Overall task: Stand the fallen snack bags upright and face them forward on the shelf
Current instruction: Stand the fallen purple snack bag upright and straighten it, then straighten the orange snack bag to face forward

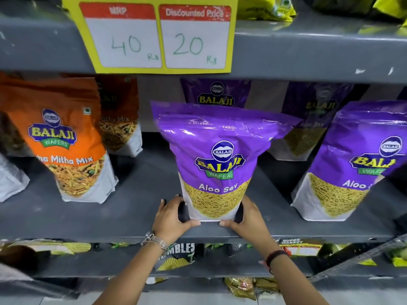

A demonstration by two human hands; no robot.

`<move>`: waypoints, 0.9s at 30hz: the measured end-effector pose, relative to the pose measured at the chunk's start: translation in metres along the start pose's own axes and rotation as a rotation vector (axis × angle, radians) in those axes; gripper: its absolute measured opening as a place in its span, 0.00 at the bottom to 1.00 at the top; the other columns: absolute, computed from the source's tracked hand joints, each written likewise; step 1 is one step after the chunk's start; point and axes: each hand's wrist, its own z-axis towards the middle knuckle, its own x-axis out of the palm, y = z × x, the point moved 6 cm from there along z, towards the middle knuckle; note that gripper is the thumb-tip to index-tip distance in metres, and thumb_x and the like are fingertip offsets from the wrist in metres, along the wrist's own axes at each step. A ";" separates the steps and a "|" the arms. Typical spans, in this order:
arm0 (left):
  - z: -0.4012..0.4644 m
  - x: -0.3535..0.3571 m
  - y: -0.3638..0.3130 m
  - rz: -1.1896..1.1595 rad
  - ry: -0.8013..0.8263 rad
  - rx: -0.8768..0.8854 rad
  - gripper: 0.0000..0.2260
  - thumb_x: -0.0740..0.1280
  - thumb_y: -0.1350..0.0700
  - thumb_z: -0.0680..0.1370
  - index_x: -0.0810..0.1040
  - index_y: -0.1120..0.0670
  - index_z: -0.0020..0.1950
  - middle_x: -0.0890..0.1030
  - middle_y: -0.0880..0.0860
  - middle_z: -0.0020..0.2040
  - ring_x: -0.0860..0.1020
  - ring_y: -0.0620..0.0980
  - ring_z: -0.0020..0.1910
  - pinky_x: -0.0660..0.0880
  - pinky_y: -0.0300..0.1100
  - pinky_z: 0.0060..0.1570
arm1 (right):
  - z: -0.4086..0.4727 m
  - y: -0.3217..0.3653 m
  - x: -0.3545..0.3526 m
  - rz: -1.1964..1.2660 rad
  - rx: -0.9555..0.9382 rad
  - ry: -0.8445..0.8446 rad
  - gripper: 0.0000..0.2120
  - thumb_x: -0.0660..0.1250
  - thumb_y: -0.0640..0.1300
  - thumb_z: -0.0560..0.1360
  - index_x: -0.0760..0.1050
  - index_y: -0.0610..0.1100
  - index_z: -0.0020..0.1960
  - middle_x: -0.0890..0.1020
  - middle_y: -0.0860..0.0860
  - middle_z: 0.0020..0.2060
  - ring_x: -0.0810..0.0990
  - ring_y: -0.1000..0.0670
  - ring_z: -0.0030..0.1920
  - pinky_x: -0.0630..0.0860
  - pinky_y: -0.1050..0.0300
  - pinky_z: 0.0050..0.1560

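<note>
hands: left hand (174,214) and right hand (246,219) are clasping the bag (217,159) at its base, one each side | bag: standing upright at the shelf (123,214) front edge, straight ahead, label facing out | print: "BALAJI WAFERS", "Aloo Sev" | tag (156,34): "MRP 40", "Discounted Price 20"

A yellow paper price sign (154,34) is showing "MRP 40 Rs, Discounted Price 20 Rs"; the purple plastic bag (217,155) is reading "Balaji Wafers Aloo Sev"; the orange plastic bag (63,137), left, "Mitha Mix".
</note>
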 end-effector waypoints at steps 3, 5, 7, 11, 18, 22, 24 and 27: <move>-0.006 -0.002 -0.002 -0.035 0.002 -0.008 0.31 0.74 0.48 0.64 0.67 0.55 0.62 0.75 0.55 0.63 0.71 0.58 0.62 0.56 0.50 0.69 | -0.008 0.004 0.000 0.075 -0.017 -0.036 0.42 0.79 0.47 0.57 0.63 0.47 0.66 0.75 0.47 0.62 0.71 0.46 0.63 0.70 0.46 0.64; -0.013 -0.007 -0.003 -0.131 -0.016 -0.010 0.34 0.73 0.49 0.66 0.62 0.54 0.67 0.70 0.54 0.68 0.67 0.55 0.67 0.57 0.49 0.69 | -0.026 0.009 -0.008 0.088 -0.027 -0.217 0.43 0.78 0.48 0.60 0.60 0.44 0.68 0.71 0.46 0.65 0.66 0.47 0.66 0.61 0.59 0.67; -0.024 -0.020 0.000 -0.175 -0.097 -0.004 0.34 0.72 0.51 0.68 0.59 0.55 0.69 0.64 0.53 0.71 0.60 0.51 0.71 0.56 0.51 0.71 | -0.053 0.027 -0.011 0.009 -0.150 -0.424 0.31 0.71 0.51 0.67 0.63 0.44 0.65 0.71 0.48 0.62 0.65 0.53 0.64 0.55 0.71 0.64; -0.045 -0.068 0.019 -0.110 -0.359 0.053 0.28 0.67 0.54 0.72 0.60 0.60 0.68 0.60 0.52 0.70 0.59 0.57 0.71 0.57 0.60 0.71 | -0.070 0.078 0.036 -0.010 -0.398 -0.345 0.16 0.57 0.52 0.75 0.65 0.47 0.61 0.70 0.53 0.57 0.63 0.60 0.61 0.55 0.73 0.67; -0.058 -0.180 0.125 -0.076 -0.582 -0.147 0.47 0.49 0.27 0.65 0.43 0.59 0.71 0.46 0.58 0.74 0.46 0.45 0.70 0.51 0.47 0.70 | -0.007 0.151 0.165 0.112 -0.201 -0.013 0.24 0.62 0.43 0.75 0.59 0.40 0.69 0.65 0.45 0.69 0.60 0.47 0.71 0.51 0.67 0.68; -0.029 -0.214 0.197 -0.095 -0.330 -0.224 0.49 0.67 0.37 0.66 0.39 0.59 0.71 0.44 0.57 0.75 0.44 0.51 0.73 0.49 0.47 0.71 | 0.025 0.176 0.235 0.142 -0.023 0.170 0.43 0.70 0.51 0.69 0.47 0.43 0.73 0.53 0.46 0.75 0.51 0.47 0.74 0.52 0.52 0.74; -0.012 -0.214 0.217 -0.142 -0.201 -0.228 0.49 0.74 0.51 0.66 0.41 0.59 0.71 0.46 0.58 0.75 0.47 0.54 0.74 0.50 0.50 0.72 | 0.037 0.184 0.248 0.079 -0.048 0.159 0.48 0.74 0.53 0.64 0.49 0.43 0.72 0.57 0.47 0.74 0.55 0.46 0.73 0.56 0.48 0.73; 0.013 -0.205 0.229 -0.154 0.029 -0.201 0.47 0.74 0.52 0.66 0.44 0.58 0.72 0.50 0.57 0.75 0.50 0.56 0.74 0.48 0.53 0.73 | 0.053 0.193 0.253 0.076 -0.052 0.084 0.41 0.78 0.50 0.59 0.62 0.43 0.66 0.72 0.44 0.64 0.69 0.44 0.65 0.67 0.44 0.65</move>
